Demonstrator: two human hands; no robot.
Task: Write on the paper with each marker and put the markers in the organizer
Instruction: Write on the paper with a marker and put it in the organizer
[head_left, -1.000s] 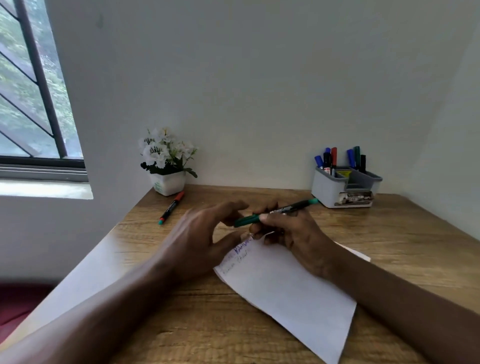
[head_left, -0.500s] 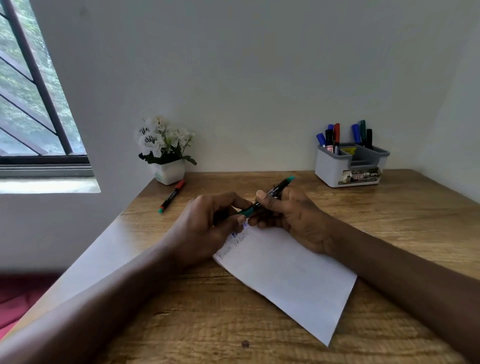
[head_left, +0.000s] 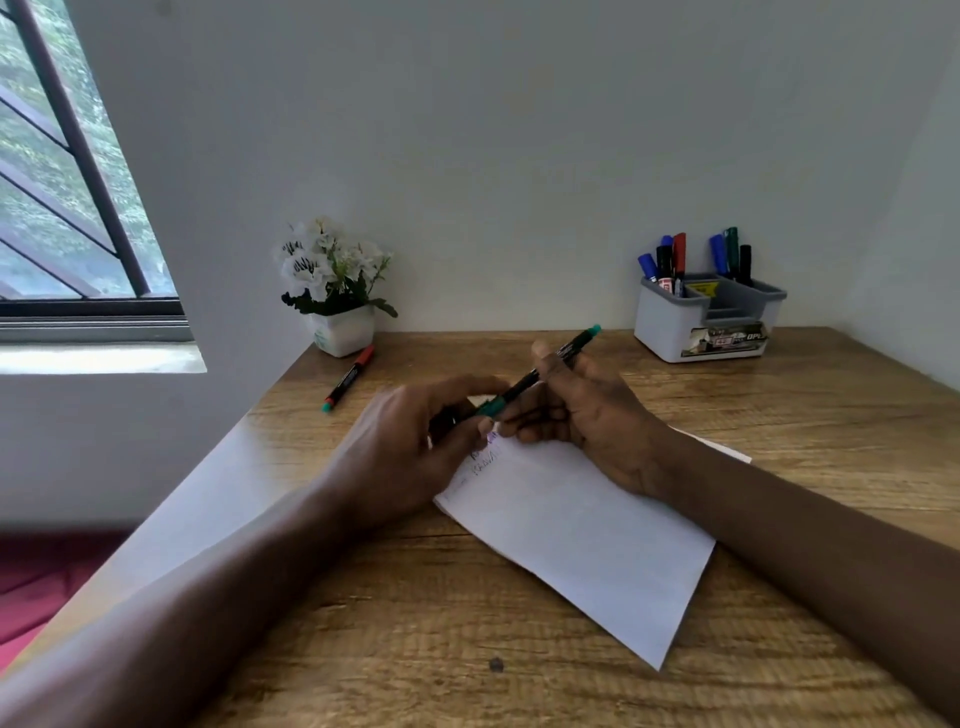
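Wooden table (head_left: 467, 649) fills my feed, the paper (head_left: 582, 535) lies beneath the fingers, and I see the left hand (head_left: 410, 457) and right hand (head_left: 587, 415), the organizer (head_left: 670, 332) well beyond the right fingers, both grasping the green marker (head_left: 524, 382), left pinching its lower end, right wrapped round its barrel.

paper (head_left: 571, 535) 1 | organizer (head_left: 658, 328) 1 | flowerpot (head_left: 344, 330) 1 | loose markers (head_left: 525, 381) (head_left: 348, 378) 2
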